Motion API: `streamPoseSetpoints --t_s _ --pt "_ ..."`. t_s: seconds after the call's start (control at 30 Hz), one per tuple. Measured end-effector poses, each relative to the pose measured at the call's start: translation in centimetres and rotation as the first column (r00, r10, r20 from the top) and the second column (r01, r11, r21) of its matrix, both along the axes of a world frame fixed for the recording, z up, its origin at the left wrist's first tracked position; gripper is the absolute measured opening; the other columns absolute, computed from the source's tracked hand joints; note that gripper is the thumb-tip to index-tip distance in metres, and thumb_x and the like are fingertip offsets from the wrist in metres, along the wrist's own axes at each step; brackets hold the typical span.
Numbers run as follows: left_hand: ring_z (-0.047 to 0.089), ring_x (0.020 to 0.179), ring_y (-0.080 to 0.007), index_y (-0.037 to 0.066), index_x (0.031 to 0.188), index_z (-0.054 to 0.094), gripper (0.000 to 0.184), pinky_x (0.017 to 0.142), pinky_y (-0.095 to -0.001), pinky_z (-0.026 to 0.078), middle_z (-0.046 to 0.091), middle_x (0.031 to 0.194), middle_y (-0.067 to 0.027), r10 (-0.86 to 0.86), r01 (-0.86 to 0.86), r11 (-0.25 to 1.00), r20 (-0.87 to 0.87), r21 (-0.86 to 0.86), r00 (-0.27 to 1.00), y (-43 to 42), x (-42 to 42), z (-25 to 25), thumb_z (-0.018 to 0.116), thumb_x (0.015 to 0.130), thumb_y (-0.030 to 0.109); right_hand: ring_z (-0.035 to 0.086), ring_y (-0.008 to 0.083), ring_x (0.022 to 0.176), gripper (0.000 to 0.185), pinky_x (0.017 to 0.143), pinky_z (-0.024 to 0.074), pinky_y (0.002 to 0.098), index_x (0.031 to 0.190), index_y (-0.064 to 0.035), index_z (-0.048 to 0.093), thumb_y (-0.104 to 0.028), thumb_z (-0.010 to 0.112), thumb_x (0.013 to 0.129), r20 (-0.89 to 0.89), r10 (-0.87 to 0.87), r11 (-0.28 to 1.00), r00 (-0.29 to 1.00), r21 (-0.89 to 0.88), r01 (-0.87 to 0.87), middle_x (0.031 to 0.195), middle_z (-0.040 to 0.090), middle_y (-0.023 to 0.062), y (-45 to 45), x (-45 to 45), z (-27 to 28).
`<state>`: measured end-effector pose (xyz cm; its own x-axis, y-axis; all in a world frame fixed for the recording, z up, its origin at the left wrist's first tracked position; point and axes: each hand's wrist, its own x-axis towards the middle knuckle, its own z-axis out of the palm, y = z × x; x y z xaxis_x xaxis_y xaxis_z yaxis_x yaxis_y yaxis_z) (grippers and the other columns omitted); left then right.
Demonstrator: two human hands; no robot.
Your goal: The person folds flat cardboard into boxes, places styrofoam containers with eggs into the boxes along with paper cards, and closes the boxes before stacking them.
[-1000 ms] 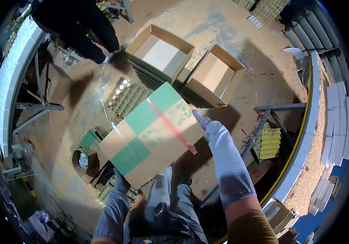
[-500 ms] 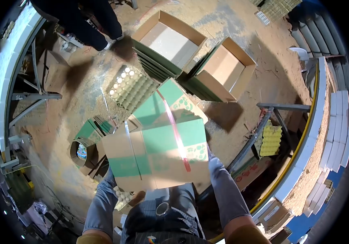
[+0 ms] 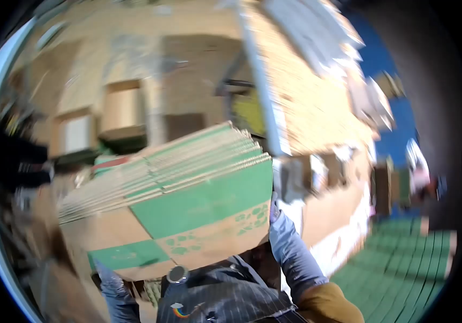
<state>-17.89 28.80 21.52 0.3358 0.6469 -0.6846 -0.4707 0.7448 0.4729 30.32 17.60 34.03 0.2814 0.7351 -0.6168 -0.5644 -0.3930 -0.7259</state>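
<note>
A stack of flattened cardboard boxes (image 3: 204, 207), brown and green with leafy prints, is held tilted in front of my body. Its many layered edges fan out along the far side. My right hand (image 3: 275, 209), in a grey-blue covering, grips the stack's right edge. At the near left corner, my left hand (image 3: 104, 272) holds the lower edge. The fingers of both hands are mostly hidden by the cardboard.
Two open boxes (image 3: 123, 105) stand on the floor ahead. A long trough of wood shavings (image 3: 306, 107) runs along the right. Green flattened boxes (image 3: 397, 274) are piled at the lower right. Another person's dark-clothed legs (image 3: 10, 159) are at the far left. The view is blurred.
My view has swung right, so the floor boxes and the other person now appear further left. The held stack has tipped, showing its layered edges, and the pile of green cardboard has come into view.
</note>
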Motion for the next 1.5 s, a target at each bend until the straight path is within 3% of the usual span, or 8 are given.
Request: streamPoseSetpoints --t_s 0.3,0.53,0.77,0.9,0.97,1.1,1.33,1.5 --pt "0.063 0.101 -0.0244 -0.001 0.126 0.052 0.051 0.087 -0.0361 0.053 0.063 0.115 -0.0153 -0.831 0.87 0.49 0.275 -0.048 0.483 -3.8 27.5 10.6 0.042 0.1 0.041 0.06 0.0197 0.104 0.054 0.092 0.0485 0.0322 0.133 -0.0054 0.051 -0.047 0.043 0.099 0.184 -0.838 0.536 0.514 0.102 0.838 0.122 0.061 0.0093 -37.3 -3.9 10.1" --pt "0.062 0.104 -0.0243 -0.001 0.128 0.051 0.053 0.091 -0.0369 0.051 0.062 0.117 -0.0155 -0.921 0.982 -0.087 0.39 -0.169 -0.015 -16.1 40.0 15.0 0.04 0.101 0.043 0.061 0.0208 0.102 0.055 0.091 0.0492 0.0328 0.133 -0.0058 0.051 -0.049 0.043 0.099 0.071 -0.995 0.066 0.064 0.034 0.997 0.121 0.061 0.0095 -50.4 -12.7 2.8" --pt "0.064 0.098 -0.0223 0.0 0.128 0.054 0.052 0.087 -0.0335 0.052 0.065 0.114 -0.0129 -0.971 0.987 -0.162 -0.177 -0.017 -0.163 -19.6 52.6 14.3 0.041 0.101 0.043 0.062 0.0218 0.1 0.056 0.09 0.05 0.0335 0.132 -0.0063 0.052 -0.05 0.043 0.099 -0.091 -0.996 0.014 0.017 0.034 0.999 0.12 0.061 0.0096 -53.2 -10.5 -4.6" --pt "0.066 0.094 -0.0191 0.001 0.124 0.061 0.047 0.084 -0.0302 0.051 0.068 0.111 -0.0097 -0.501 0.782 -0.584 -0.854 0.216 -0.138 -17.3 58.5 14.7 0.046 0.1 0.039 0.062 0.0224 0.099 0.057 0.089 0.0504 0.0338 0.132 -0.0065 0.052 -0.051 0.043 0.098 -0.063 -0.985 0.144 0.159 0.198 0.97 0.12 0.061 0.0097 -54.0 -6.0 -6.8" --pt "0.064 0.104 -0.0204 0.001 0.119 0.063 0.038 0.087 -0.0298 0.048 0.068 0.11 -0.0117 -0.468 0.781 -0.45 -0.859 0.433 0.206 -18.6 57.2 19.4 0.056 0.095 0.03 0.062 0.0241 0.101 0.058 0.09 0.0505 0.0353 0.133 -0.0066 0.051 -0.052 0.042 0.098 -0.127 -0.981 0.118 0.147 0.212 0.97 0.122 0.06 0.0106 -53.9 -4.1 -6.8" --pt "0.048 0.126 -0.0293 0.009 0.131 0.053 0.055 0.109 -0.0506 0.032 0.059 0.126 -0.0094 0.377 0.526 -0.85 -0.702 -0.004 0.604 -16.6 56.5 18.0 0.064 0.087 0.041 0.06 0.0302 0.108 0.063 0.093 0.0506 0.0408 0.138 -0.0073 0.045 -0.055 0.04 0.098 -0.416 -0.909 0.013 0.032 0.048 0.999 0.131 0.055 0.0141 -53.8 -2.8 -4.3" --pt "0.06 0.1 -0.0245 0.011 0.11 0.066 0.028 0.111 -0.0577 0.021 0.067 0.096 -0.0054 0.338 0.522 -0.85 -0.835 -0.071 0.435 -12.2 54.5 16.0 0.063 0.088 0.029 0.058 0.0302 0.114 0.061 0.095 0.0507 0.0442 0.141 -0.007 0.039 -0.048 0.049 0.097 -0.132 -0.975 0.185 0.179 -0.035 0.982 0.131 0.055 0.0138 -48.6 -3.3 -3.1" --pt "0.039 0.129 -0.0423 0.001 0.135 0.043 0.066 0.113 -0.0543 0.022 0.046 0.134 -0.0234 -0.027 0.236 -0.963 -0.923 0.126 0.385 -14.8 56.6 20.7 0.063 0.087 0.041 0.058 0.0265 0.114 0.057 0.096 0.0491 0.04 0.139 -0.0034 0.042 -0.041 0.053 0.097 -0.039 -0.993 0.109 0.107 -0.037 0.993 0.13 0.056 0.0135 -46.1 -3.1 -1.8"
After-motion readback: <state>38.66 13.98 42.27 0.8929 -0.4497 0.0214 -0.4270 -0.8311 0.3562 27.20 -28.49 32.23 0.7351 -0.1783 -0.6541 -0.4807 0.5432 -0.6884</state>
